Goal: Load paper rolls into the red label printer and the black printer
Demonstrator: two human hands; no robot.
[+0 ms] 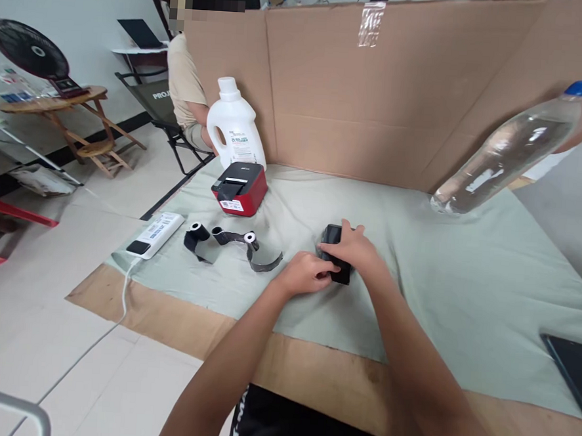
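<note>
Black boxy device (343, 274), long axis running away from the wearer, gripped by both hands (307, 275)

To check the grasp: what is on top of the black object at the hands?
The right hand lies over the far part of the black object; the left hand reaches onto its nearer part. Dark surface shows around them; what they cover can't be seen.
</note>
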